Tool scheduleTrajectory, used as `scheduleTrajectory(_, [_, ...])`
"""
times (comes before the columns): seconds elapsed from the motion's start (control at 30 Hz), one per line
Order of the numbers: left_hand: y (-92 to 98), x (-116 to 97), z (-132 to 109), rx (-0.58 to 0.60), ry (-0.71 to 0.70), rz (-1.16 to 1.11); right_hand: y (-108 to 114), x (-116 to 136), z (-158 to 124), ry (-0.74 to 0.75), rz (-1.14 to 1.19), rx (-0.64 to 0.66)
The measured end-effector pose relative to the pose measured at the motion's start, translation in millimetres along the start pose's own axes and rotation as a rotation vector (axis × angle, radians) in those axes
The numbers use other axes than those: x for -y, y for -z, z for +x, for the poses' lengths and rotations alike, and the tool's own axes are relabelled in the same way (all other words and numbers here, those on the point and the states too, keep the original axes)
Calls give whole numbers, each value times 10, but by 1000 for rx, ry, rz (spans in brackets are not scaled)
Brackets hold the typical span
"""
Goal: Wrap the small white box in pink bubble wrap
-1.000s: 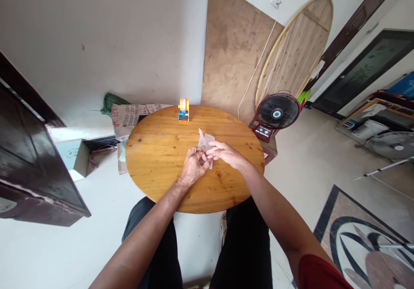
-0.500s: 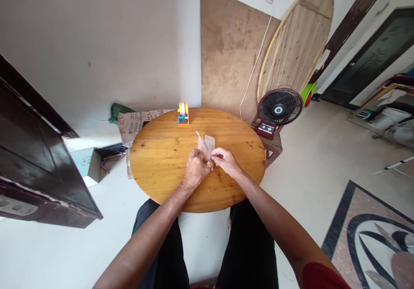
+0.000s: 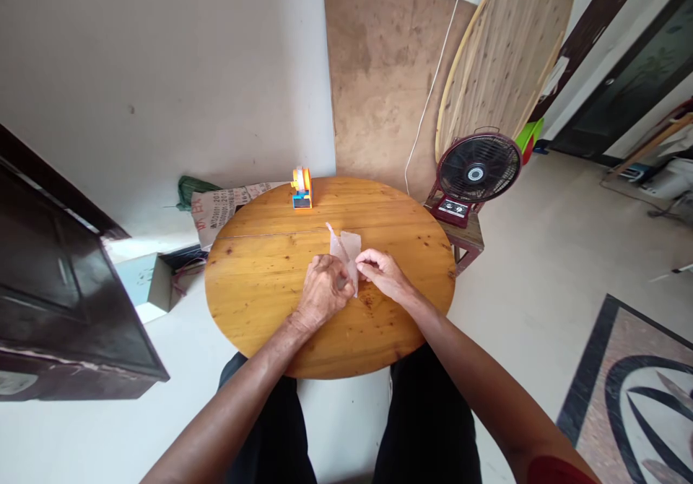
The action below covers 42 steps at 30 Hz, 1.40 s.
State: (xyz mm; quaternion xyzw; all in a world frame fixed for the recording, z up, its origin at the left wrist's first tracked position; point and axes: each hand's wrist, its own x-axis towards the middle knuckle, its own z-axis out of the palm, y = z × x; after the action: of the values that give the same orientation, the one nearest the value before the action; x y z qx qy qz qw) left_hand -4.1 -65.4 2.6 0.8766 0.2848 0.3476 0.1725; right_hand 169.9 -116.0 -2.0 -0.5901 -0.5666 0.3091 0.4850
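Observation:
A thin, translucent pinkish-white sheet [image 3: 351, 242], perhaps a plastic bag, is between my hands above the middle of the round wooden table [image 3: 260, 289]. One narrow corner sticks up at its far left. My left hand [image 3: 325, 285] is closed on its near left part, with the fingers curled under and partly hidden. My right hand [image 3: 383, 273] pinches its right edge between thumb and fingertips. At the table's far edge stands an orange and blue tape dispenser [image 3: 302, 189] with a roll in it.
A dark red fan [image 3: 476, 170] stands on a wooden stool [image 3: 468, 235] just right of the table. A brown board [image 3: 384, 72] and a round wooden tabletop [image 3: 503, 58] lean on the wall. Printed sacking [image 3: 208, 213] and a box [image 3: 144, 282] are at the left.
My view has shifted slightly. Both hands remain on the sheet, and my left hand sits a little farther from the right one, with more of the sheet showing between them.

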Motion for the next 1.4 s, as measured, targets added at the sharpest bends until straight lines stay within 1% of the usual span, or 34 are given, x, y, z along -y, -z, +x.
scheduleTrajectory(0.1, [36, 35, 43, 52, -26, -110, 163, 57, 130, 137, -206, 38])
scheduleTrajectory(0.17, [45, 43, 63, 78, -18, -162, 244, 152, 221, 273, -372, 108])
scheduleTrajectory(0.23, [36, 47, 72, 84, -11, -193, 287, 271, 299, 379, -516, 213])
scheduleTrajectory(0.3, [15, 50, 73, 83, -1, -229, 303, 364, 362, 392, -612, 316])
scheduleTrajectory(0.37, [-8, 49, 71, 78, 5, -260, 318, 397, 417, 372, -661, 360])
scheduleTrajectory(0.57, [-16, 36, 59, 79, 15, -306, 454, 236, 576, 358, -650, 314])
scheduleTrajectory(0.67, [0, 32, 57, 109, 39, -317, 499, 157, 637, 367, -593, 307])
scheduleTrajectory(0.73, [5, 28, 60, 133, 59, -329, 498, 110, 662, 397, -543, 262])
scheduleTrajectory(0.9, [-7, 24, 79, 178, 110, -384, 453, -8, 690, 453, -476, 146])
scheduleTrajectory(1.03, [-12, 32, 86, 210, 108, -390, 413, -119, 717, 485, -489, 100])
scheduleTrajectory(1.2, [-3, 34, 88, 204, 107, -383, 325, -260, 764, 541, -530, 58])
scheduleTrajectory(1.27, [-1, 31, 90, 190, 107, -368, 269, -296, 785, 526, -557, 48])
scheduleTrajectory(1.4, [-21, 36, 85, 154, 131, -352, 153, -342, 822, 433, -566, 24])
